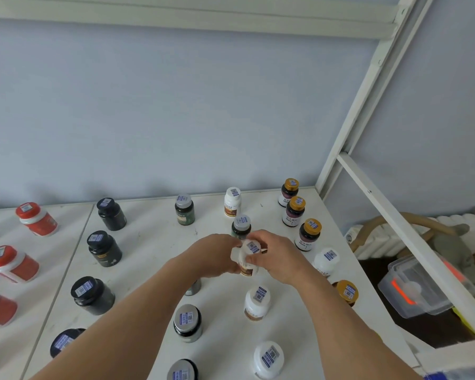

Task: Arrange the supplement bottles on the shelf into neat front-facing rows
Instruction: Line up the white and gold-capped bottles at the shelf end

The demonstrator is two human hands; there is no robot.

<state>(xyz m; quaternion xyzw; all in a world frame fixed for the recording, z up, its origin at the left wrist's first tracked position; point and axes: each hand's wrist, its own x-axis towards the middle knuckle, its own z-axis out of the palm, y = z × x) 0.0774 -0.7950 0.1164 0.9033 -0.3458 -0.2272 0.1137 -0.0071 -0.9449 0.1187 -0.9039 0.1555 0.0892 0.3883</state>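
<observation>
Both of my hands meet at the middle of the white shelf (154, 237) around one small white bottle (249, 259) with a brown label and a barcode sticker on its cap. My left hand (214, 255) grips its left side and my right hand (276, 256) wraps its right side. Other white bottles (257, 303) stand in a line toward me and one (232, 201) stands at the back. Dark green bottles (185, 209) form a column left of them; one is partly hidden under my left forearm. Gold-capped dark bottles (295, 211) line the right side.
Black jars (104, 248) stand in a column further left. Red-capped jars (36, 219) sit on the neighbouring shelf panel at far left. A white metal frame post (368, 86) rises at the right edge. Beyond it lies a clear plastic box (420, 289) with an orange part.
</observation>
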